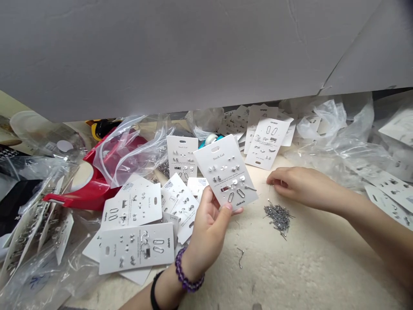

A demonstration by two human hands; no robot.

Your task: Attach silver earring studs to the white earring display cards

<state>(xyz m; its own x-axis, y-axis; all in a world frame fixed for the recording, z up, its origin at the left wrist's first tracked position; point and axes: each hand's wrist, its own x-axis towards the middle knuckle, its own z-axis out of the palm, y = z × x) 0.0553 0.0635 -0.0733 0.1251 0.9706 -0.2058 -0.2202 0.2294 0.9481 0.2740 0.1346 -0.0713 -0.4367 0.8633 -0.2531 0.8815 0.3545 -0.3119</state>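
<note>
My left hand, with a purple bead bracelet at its wrist, grips a white earring card by its lower edge, thumb in front. Several pairs of small silver earrings are set in that card, and one post juts out at its right side. To the right, my right hand hovers just above the table with thumb and fingers pinched together; anything between them is too small to name. Right below it lies a pile of small silver metal pieces. A few loose bits are scattered nearer to me.
Stacked earring cards lie on the left, and more cards lean at the back. Clear plastic bags crowd both sides. A red plastic object stands at back left. A grey-white panel overhangs the far side.
</note>
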